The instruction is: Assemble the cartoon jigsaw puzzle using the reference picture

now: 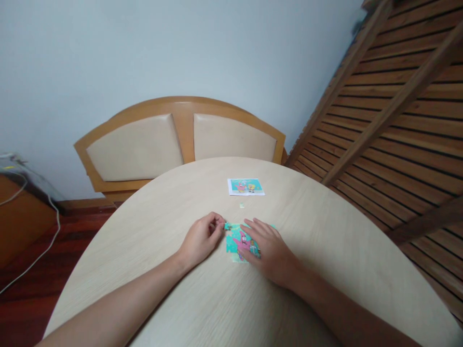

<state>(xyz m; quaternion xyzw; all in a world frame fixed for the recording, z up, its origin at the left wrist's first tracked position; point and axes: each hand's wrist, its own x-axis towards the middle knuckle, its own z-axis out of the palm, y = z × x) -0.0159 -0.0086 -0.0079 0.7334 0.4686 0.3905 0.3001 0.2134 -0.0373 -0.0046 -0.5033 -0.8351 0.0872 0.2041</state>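
A jigsaw puzzle [234, 244] with a pink cartoon starfish on a turquoise ground lies flat on the round table. My left hand [204, 237] pinches a small turquoise puzzle piece [226, 226] at the puzzle's upper left corner. Whether that piece touches the puzzle I cannot tell. Over the right part of the puzzle rests my right hand [266, 248], its fingers spread, hiding much of the picture there. One loose pale green puzzle piece [242, 205] lies beyond the puzzle. Farther back is a printed picture card [246, 186] showing a pink and a yellow cartoon figure.
The pale wooden table [173, 202] has a curved far edge. Behind it stands a headboard [184, 140] with cream panels against the wall. Wooden slats [390, 130] lean along the right side. A white cable [54, 236] hangs down to the dark red floor at left.
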